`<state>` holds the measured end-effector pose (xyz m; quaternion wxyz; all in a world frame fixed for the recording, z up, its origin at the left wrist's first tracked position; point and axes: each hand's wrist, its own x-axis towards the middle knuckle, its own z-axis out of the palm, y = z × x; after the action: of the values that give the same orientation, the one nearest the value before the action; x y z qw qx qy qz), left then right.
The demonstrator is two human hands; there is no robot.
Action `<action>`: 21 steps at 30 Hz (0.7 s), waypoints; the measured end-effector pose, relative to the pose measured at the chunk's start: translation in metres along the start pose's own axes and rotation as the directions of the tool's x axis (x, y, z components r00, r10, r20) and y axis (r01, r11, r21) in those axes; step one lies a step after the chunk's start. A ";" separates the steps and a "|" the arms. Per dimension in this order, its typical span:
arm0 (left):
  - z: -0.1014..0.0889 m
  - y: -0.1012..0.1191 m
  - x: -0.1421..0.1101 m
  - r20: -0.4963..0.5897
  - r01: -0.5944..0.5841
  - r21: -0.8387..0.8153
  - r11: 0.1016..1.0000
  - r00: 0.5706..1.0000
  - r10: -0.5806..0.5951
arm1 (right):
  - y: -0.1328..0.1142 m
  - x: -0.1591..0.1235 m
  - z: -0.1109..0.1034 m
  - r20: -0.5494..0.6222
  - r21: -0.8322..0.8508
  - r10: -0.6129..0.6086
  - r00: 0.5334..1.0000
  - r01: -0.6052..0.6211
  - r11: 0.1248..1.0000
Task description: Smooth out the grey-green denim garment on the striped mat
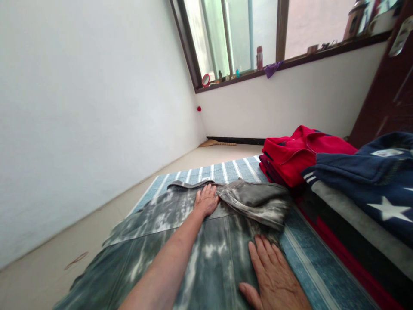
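A mottled grey-green denim garment [193, 254] lies spread on a blue striped mat [219, 172], with one part folded over into a thick crumpled band [254, 202] at the far side. My left hand [206, 200] rests flat on the garment's upper edge, right beside that fold, holding nothing. My right hand [267, 275] presses flat, fingers apart, on the garment's lower right part, near its edge. Neither hand grips the cloth.
To the right of the mat stand stacked folded clothes: a red zip jacket [300, 155] and a navy garment with a white star [383, 185]. A white wall [97, 120] runs along the left. A tiled floor [80, 224] lies beside the mat, and a broom [217, 143] lies by the far wall.
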<state>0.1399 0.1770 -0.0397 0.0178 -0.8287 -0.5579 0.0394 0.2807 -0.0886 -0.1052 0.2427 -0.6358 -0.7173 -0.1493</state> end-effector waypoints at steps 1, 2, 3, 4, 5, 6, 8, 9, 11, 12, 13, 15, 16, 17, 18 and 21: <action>0.000 0.000 0.000 -0.003 0.001 0.000 1.000 1.000 -0.001 | 0.000 0.000 0.000 0.004 0.000 0.002 1.000 -0.002 1.000; 0.000 0.000 0.000 -0.007 0.000 0.000 1.000 1.000 0.000 | 0.000 0.000 0.000 0.009 0.000 0.004 1.000 -0.004 1.000; 0.000 0.000 0.000 -0.010 0.000 0.000 1.000 1.000 0.000 | 0.000 0.000 -0.001 0.013 -0.001 0.006 1.000 -0.006 1.000; 0.000 0.000 -0.001 -0.014 0.000 0.000 1.000 1.000 0.000 | 0.000 0.000 -0.001 0.016 -0.002 0.006 1.000 -0.006 1.000; 0.000 0.000 -0.001 -0.017 0.000 0.000 1.000 1.000 0.000 | 0.001 0.001 -0.002 0.017 -0.005 0.003 1.000 -0.003 1.000; 0.000 0.000 -0.001 -0.020 0.000 -0.001 1.000 1.000 0.000 | 0.001 0.001 -0.003 0.015 -0.008 -0.002 1.000 0.002 1.000; 0.001 0.000 -0.002 -0.025 0.000 -0.001 1.000 1.000 0.000 | 0.001 0.002 -0.005 0.009 -0.015 -0.012 1.000 0.012 1.000; 0.001 0.000 -0.002 -0.026 0.000 -0.001 1.000 1.000 0.000 | 0.002 0.002 -0.006 0.005 -0.017 -0.018 1.000 0.018 1.000; 0.001 0.000 -0.002 -0.028 0.000 -0.002 1.000 1.000 0.000 | 0.002 0.003 -0.007 0.003 -0.020 -0.020 1.000 0.021 1.000; 0.001 0.000 -0.002 -0.029 0.000 -0.003 1.000 1.000 0.000 | 0.002 0.004 -0.007 0.006 -0.019 -0.018 1.000 0.018 1.000; 0.001 0.000 -0.002 -0.030 0.000 -0.003 1.000 1.000 0.000 | 0.002 0.004 -0.007 0.010 -0.018 -0.015 1.000 0.016 1.000; 0.002 -0.001 -0.001 -0.031 -0.001 -0.003 1.000 1.000 0.001 | 0.001 0.004 -0.006 0.019 -0.015 -0.006 1.000 0.007 1.000; 0.002 -0.001 -0.001 -0.032 -0.002 -0.003 1.000 1.000 0.001 | 0.001 0.004 -0.006 0.021 -0.014 -0.003 1.000 0.003 1.000; 0.002 -0.001 -0.001 -0.031 -0.002 -0.003 1.000 1.000 0.002 | 0.001 0.004 -0.006 0.022 -0.012 -0.002 1.000 0.003 1.000; 0.002 -0.001 -0.001 -0.031 -0.002 -0.003 1.000 1.000 0.002 | 0.001 0.004 -0.006 0.023 -0.010 -0.001 1.000 0.002 1.000; 0.002 0.000 0.000 -0.033 -0.003 -0.003 1.000 0.999 0.003 | 0.001 0.003 -0.005 0.024 -0.008 0.000 1.000 0.000 1.000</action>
<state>0.1393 0.1771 -0.0418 0.0258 -0.8301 -0.5564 0.0253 0.2821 -0.0891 -0.0996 0.2316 -0.6386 -0.7195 -0.1445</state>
